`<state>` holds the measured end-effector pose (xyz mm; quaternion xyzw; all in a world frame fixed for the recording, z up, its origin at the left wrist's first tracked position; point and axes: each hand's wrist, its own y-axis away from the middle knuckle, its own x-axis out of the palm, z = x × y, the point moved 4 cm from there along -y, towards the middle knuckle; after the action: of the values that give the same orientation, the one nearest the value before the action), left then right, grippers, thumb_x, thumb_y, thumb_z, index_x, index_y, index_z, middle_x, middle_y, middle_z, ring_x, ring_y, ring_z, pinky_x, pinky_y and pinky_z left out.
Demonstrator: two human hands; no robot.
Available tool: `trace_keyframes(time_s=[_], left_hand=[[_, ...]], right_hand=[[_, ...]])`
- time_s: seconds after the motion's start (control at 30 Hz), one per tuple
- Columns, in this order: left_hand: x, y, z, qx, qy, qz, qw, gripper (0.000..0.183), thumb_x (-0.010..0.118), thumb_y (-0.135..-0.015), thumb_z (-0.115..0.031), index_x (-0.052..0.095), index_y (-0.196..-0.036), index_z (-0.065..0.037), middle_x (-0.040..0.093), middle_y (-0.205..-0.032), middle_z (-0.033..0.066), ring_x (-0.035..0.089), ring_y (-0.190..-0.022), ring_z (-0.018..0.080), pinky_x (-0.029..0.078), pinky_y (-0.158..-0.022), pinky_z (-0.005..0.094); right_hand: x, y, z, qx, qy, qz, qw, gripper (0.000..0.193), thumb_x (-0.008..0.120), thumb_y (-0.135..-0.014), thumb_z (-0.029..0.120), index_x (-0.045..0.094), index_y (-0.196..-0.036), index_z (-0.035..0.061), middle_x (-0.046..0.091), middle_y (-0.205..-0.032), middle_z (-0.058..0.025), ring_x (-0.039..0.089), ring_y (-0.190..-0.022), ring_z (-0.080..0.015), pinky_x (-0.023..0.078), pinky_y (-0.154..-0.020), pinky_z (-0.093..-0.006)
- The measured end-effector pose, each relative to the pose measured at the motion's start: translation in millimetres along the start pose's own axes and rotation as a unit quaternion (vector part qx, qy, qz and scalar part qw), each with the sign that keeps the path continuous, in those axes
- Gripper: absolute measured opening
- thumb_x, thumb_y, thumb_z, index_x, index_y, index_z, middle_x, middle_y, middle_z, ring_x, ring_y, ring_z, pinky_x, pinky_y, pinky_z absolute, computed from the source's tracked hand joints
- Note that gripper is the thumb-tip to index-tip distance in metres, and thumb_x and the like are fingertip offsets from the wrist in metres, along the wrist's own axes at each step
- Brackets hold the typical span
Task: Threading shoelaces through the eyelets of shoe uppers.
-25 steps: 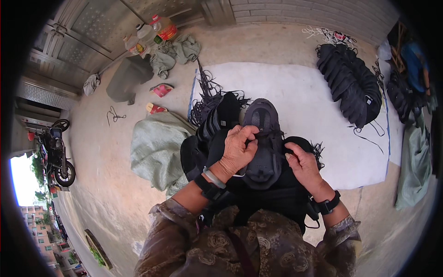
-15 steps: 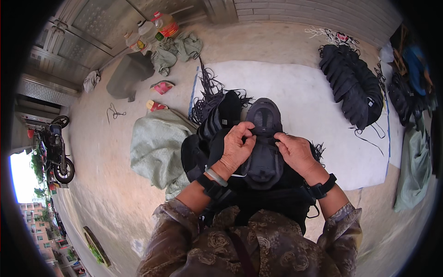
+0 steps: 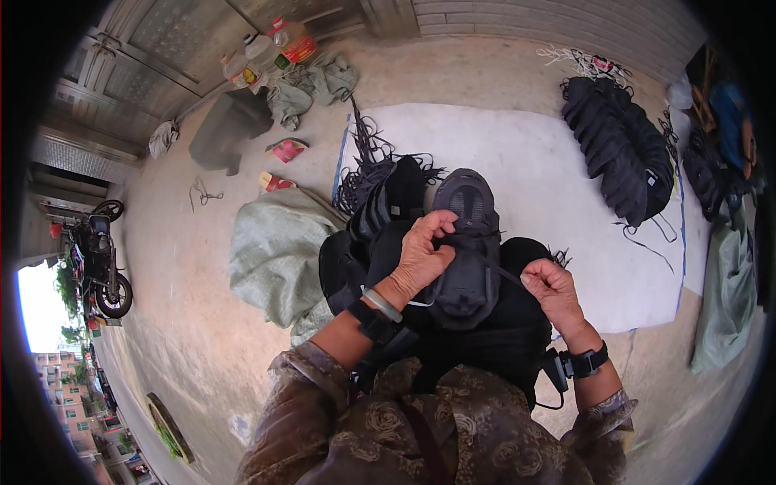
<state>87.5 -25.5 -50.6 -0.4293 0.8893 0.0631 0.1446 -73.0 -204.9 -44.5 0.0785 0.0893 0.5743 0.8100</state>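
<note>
A dark grey-black shoe lies across my lap, its toe pointing away from me. My left hand is closed at its left side, index fingertip on the lacing area and thumb lower down. The undersides of these fingers are hidden. From the shoe's lacing a black shoelace stretches out to the right. Its free end is pinched between the thumb and fingers of my right hand, clear of the shoe. Left of the shoe stands a stack of black shoes with a bundle of black laces beyond it.
A white sheet covers the floor ahead. On its right sits a long double row of black shoes, with white laces behind. A grey-green sack lies on my left, another sack at far right. Plastic bottles stand by the door.
My right hand has moved away from the shoe, right and toward me, drawing the shoelace out taut. My left hand has stayed at the shoe's left side, shifting slightly.
</note>
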Motion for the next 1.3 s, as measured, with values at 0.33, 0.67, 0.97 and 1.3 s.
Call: trace_keyframes(time_s=[0.33,0.67,0.97,1.3], left_hand=[[28,1,-48,0.194,-0.352,-0.061,0.914,0.011,0.066,-0.067,-0.012,0.065,-0.077,-0.01,0.056,-0.102,0.0041,0.048,-0.099,0.0272,0.035,-0.081,0.0397],[43,3,-46,0.174,-0.393,-0.024,0.903,0.013,0.065,-0.063,-0.013,0.064,-0.074,-0.007,0.049,-0.117,0.007,0.042,-0.104,0.0292,0.032,-0.085,0.0421],[48,0,-60,0.23,-0.443,0.012,0.866,0.015,0.061,-0.06,-0.012,0.062,-0.073,-0.003,0.047,-0.117,0.0111,0.038,-0.111,0.0332,0.029,-0.089,0.0467],[-246,116,63,-0.161,-0.659,-0.072,0.731,0.014,0.055,-0.065,-0.01,0.063,-0.076,-0.005,0.051,-0.115,0.0055,0.046,-0.105,0.028,0.035,-0.087,0.0457]], right_hand=[[62,-34,33,-0.117,0.445,-0.009,0.888,0.059,0.067,-0.068,0.024,0.044,-0.116,-0.0002,0.055,-0.1,-0.0171,0.06,-0.083,-0.0326,0.05,-0.069,-0.0386],[42,-48,1,-0.131,0.222,0.002,0.966,0.037,0.052,-0.069,-0.002,0.057,-0.106,-0.0035,0.059,-0.09,-0.0168,0.059,-0.083,-0.0286,0.048,-0.073,-0.0324],[44,-41,6,-0.097,0.191,-0.002,0.977,0.045,0.057,-0.067,0.001,0.053,-0.111,-0.0004,0.057,-0.083,-0.0114,0.057,-0.073,-0.0232,0.047,-0.068,-0.0313],[44,-33,4,-0.027,0.208,-0.029,0.977,0.073,0.073,-0.067,0.027,0.039,-0.125,-0.0007,0.055,-0.081,-0.01,0.056,-0.07,-0.0235,0.047,-0.068,-0.0325]])
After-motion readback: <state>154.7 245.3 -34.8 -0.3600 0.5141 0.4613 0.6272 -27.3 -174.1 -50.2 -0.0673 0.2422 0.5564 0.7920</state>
